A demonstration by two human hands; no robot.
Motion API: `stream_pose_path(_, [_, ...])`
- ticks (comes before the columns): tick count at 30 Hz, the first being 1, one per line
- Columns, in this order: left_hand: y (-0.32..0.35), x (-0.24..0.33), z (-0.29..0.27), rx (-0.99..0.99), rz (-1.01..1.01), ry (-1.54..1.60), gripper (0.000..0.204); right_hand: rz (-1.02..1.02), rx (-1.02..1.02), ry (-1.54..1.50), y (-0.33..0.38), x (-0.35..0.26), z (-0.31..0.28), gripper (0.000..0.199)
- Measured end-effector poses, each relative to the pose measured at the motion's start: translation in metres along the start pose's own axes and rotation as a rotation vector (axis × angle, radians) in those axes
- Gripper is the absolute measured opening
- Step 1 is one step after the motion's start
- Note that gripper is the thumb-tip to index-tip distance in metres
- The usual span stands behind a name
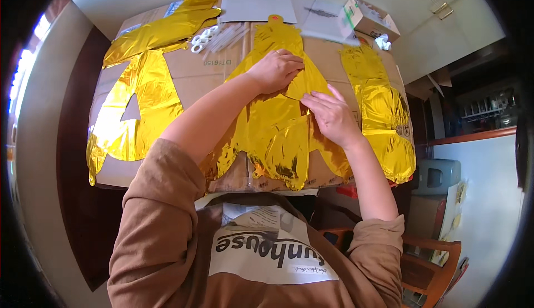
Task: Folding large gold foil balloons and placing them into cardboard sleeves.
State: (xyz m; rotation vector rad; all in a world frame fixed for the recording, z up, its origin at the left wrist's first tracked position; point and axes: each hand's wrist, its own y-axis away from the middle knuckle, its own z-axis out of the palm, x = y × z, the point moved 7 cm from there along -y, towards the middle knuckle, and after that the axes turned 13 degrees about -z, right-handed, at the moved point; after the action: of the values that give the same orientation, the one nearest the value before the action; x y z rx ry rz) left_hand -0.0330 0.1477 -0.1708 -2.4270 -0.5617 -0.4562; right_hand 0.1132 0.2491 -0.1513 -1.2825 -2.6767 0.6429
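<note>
A flat, uninflated gold foil balloon (272, 121) lies in the middle of the cardboard surface, creased and partly folded over itself. My left hand (276, 71) rests on its upper part, fingers bent together and closed on the foil. To the right and slightly nearer me, my right hand (332, 117) pinches a folded edge of the same balloon; its outer finger sticks up and its thumb is hidden. Another flat gold foil balloon (147, 96), with a triangular opening, lies at the left. A third gold balloon (378, 107) is spread at the right.
Behind the left balloon lies more gold foil (172, 24). White ribbon rolls (201, 40) and clear straws (228, 35) sit beside it. A white sheet (258, 6) and an open box (370, 17) are at the back. The cardboard (206, 77) ends close to my body; a wooden chair (428, 269) stands lower right.
</note>
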Motion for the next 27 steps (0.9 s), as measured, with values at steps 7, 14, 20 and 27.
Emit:
stream_pose_path(7, [0.009,0.004,-0.035,0.304,-0.119,0.198,0.023,0.018,0.019,-0.026,-0.001,-0.001,-0.003,0.028])
stream_pose_path(14, [0.062,0.025,-0.067,0.037,-0.184,0.008,0.025,0.003,0.059,-0.084,0.001,0.002,-0.004,0.030])
stream_pose_path(20, [0.125,0.020,-0.080,-0.047,-0.314,-0.050,0.036,-0.031,0.092,-0.087,0.006,0.001,-0.003,0.032])
stream_pose_path(27, [0.092,0.066,-0.076,-0.092,-0.254,-0.068,0.062,-0.042,0.080,-0.049,0.004,-0.001,-0.004,0.027])
